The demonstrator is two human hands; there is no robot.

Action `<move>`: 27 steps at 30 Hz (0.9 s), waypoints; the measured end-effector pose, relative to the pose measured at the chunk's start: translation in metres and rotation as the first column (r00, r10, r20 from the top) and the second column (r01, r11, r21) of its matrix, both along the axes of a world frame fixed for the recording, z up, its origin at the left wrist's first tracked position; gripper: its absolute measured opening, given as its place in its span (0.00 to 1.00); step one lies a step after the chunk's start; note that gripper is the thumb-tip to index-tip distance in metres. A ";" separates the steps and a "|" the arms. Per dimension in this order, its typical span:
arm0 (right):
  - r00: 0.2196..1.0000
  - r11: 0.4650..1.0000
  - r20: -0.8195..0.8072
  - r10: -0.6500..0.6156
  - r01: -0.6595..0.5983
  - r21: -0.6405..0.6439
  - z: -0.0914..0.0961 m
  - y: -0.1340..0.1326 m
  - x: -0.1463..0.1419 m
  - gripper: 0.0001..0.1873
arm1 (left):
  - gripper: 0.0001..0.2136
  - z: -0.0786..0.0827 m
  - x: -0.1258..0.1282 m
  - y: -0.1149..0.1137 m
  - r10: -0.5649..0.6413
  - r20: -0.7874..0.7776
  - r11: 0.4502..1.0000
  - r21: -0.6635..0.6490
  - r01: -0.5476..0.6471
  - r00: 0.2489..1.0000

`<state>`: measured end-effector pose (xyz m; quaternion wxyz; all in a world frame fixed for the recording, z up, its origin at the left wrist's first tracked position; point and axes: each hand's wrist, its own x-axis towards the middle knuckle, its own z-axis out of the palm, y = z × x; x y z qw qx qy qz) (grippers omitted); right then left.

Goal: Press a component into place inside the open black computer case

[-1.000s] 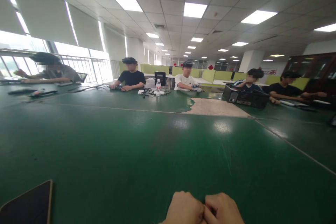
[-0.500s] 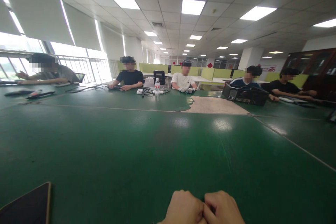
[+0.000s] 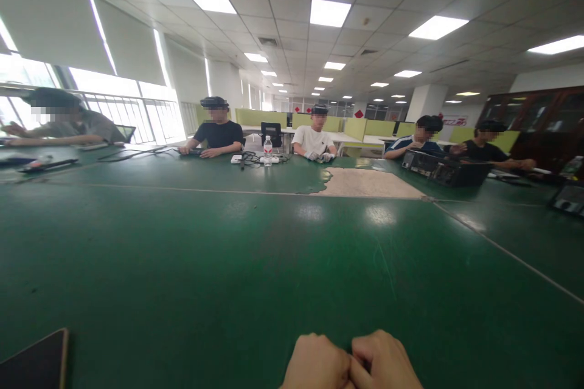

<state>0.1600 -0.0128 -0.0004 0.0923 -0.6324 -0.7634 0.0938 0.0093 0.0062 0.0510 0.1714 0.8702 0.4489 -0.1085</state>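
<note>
My left hand (image 3: 317, 363) and my right hand (image 3: 384, 360) rest side by side at the near edge of the green table (image 3: 237, 279). Both are curled into fists, knuckles up, and they touch each other at the thumb side. No object shows in either one; the undersides of the fingers are hidden. To the left, well apart from my hands, a dark flat panel with a pale rim (image 3: 39, 361) is cut off by the frame's corner.
Across the table stand a water bottle (image 3: 267, 152), white adapters with cables (image 3: 236, 159) and an opened black computer case (image 3: 447, 169). Several people sit along the far side, one wearing gloves. A bare patch (image 3: 369, 183) shows where the green covering is torn.
My view has turned slightly to the right. The computer case at the far right has shifted right and been turned, and the person behind it has raised a hand. My hands stay together.
</note>
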 end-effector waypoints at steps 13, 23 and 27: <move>0.998 0.997 -0.056 0.005 -0.001 0.075 0.003 -0.003 -0.001 0.12 | 0.13 0.000 -0.003 -0.006 0.006 0.069 0.999 0.039 -0.009 0.998; 0.999 0.999 -0.055 -0.002 0.004 0.049 0.000 -0.004 0.001 0.13 | 0.13 -0.006 -0.004 -0.008 0.001 0.101 0.998 0.055 -0.007 0.995; 0.999 0.998 -0.040 -0.007 0.010 0.062 0.000 -0.004 0.000 0.13 | 0.13 -0.006 -0.004 -0.007 0.000 0.102 0.998 0.055 -0.006 0.995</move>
